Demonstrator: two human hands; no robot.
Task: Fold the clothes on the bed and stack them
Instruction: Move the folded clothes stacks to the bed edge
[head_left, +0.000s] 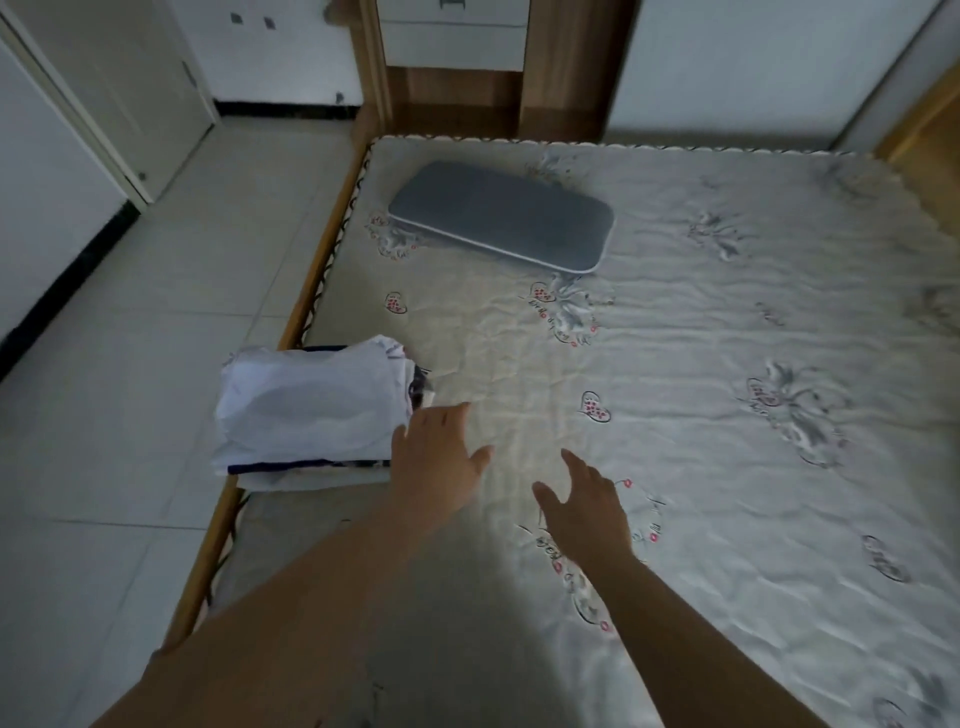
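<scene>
Head view: folded clothes stack (311, 410) sits at the left edge of the bed (727, 467), white garment on top, dark-trimmed layers under it, partly overhanging the wooden bed frame (311, 291). Left hand (436, 467) is just right of the stack, fingers straight and spread, palm down, grasping nothing; can't tell if its edge touches the stack. Right hand (587, 504) is further right of the stack, well clear of it, fingers relaxed and spread over the floral bedsheet (675, 338), holding nothing. Both forearms are bare. Grey pillow (504, 215) lies flat beyond the stack, toward the headboard side, apart from it. Tiled floor (130, 364) is left of the stack.
</scene>
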